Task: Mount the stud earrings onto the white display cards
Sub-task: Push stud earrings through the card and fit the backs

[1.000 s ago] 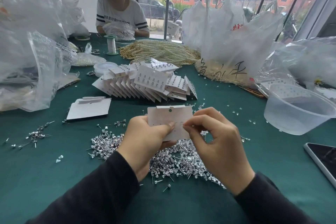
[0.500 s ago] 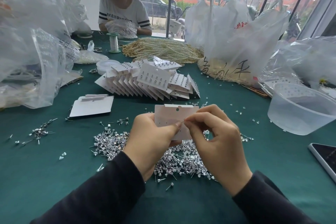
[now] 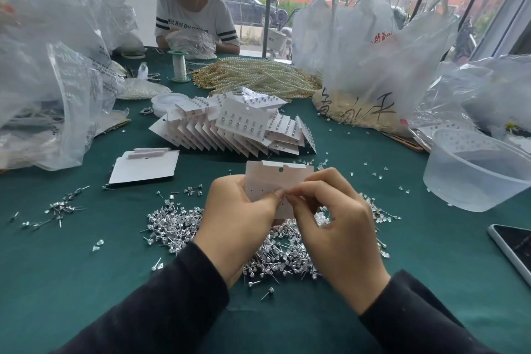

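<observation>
**Card Held at Centre, Little Changed**

The left hand (image 3: pixel 238 224) gripped the white display card (image 3: pixel 273 178) at centre frame, above the stud earrings (image 3: pixel 172 227) heaped on the green desk (image 3: pixel 71 282). The right hand (image 3: pixel 339 238) had its fingers pinched on the card's face beside the left thumb. Both hands had barely shifted since half a second before.

Table cover (image 3: pixel 86 282): dark green cloth, matt, slightly felt-like. Stud earrings (image 3: pixel 172 227): bright polished metal posts, clear sparkly stones. White display card (image 3: pixel 267 181): smooth matt paper card. Stacked cards (image 3: pixel 201 135): same matt white card, with glinting studs on them. Tub (image 3: pixel 471 181): translucent frosted plastic, smooth. Bags (image 3: pixel 373 46): thin clear plastic film, crinkled, glossy. Pearl strands (image 3: pixel 258 77): glossy cream beads. Phone (image 3: pixel 517 247): glossy dark glass. Sleeves (image 3: pixel 172 316): black matt cloth.
</observation>
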`<action>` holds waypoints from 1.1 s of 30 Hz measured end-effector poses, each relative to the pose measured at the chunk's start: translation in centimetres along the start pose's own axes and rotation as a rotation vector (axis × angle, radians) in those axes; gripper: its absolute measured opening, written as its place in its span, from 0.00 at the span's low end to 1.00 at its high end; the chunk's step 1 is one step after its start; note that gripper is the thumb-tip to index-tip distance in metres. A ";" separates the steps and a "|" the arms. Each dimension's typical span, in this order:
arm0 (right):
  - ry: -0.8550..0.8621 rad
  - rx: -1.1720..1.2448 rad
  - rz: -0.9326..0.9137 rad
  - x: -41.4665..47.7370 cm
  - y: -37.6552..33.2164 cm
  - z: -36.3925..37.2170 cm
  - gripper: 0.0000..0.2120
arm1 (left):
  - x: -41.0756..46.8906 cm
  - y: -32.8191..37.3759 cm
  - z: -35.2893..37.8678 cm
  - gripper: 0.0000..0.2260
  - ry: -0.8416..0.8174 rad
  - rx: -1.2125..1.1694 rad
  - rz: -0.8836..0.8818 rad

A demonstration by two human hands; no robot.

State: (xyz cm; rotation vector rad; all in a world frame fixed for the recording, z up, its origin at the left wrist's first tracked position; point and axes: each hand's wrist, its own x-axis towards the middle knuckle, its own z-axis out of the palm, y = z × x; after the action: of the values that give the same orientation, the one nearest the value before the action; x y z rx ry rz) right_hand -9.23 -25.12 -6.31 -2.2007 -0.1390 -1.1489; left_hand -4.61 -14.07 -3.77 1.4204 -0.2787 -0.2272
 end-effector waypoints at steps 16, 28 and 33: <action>0.032 -0.043 -0.030 -0.1 0.0 0.1 0.04 | -0.5 0.0 -0.1 0.07 -0.059 -0.126 -0.095; 0.038 -0.006 -0.043 0.1 -0.2 -0.3 0.02 | -0.1 0.1 -0.5 0.03 -0.065 -0.080 -0.085; 0.024 -0.015 -0.028 0.0 -0.2 -0.3 0.03 | 0.1 -0.2 -0.4 0.06 -0.036 0.012 -0.012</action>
State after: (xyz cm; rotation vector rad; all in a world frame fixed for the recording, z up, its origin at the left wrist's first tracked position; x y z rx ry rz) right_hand -9.48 -25.12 -6.10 -2.2041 -0.1522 -1.1950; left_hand -4.42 -13.77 -4.05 1.4315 -0.3010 -0.2616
